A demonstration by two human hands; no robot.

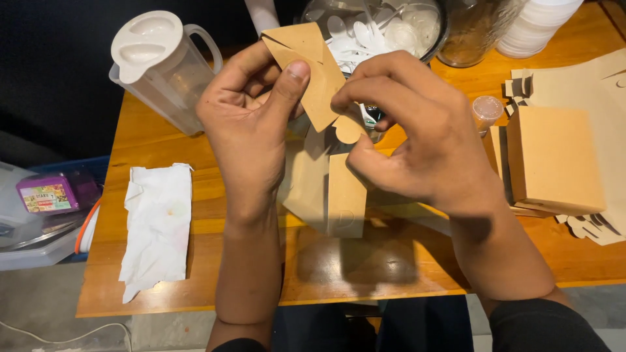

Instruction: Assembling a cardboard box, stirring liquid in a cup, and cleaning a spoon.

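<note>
Both pinching a brown cardboard box (pixel 326 150): left hand (pixel 251 124) at ten o'clock, right hand (pixel 417 130) at two; box middle hidden behind fingers.

Jar (pixel 479 29) and lid stack (pixel 538 26) cut off at top edge

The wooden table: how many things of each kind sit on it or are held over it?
Brown cardboard box blank, held in the left hand and right hand: 1
Folded brown cardboard box: 1
Clear plastic jug with white lid: 1
Crumpled white paper towel: 1
Bowl of white plastic spoons: 1
Stack of white lids: 1
Total: 6
</note>
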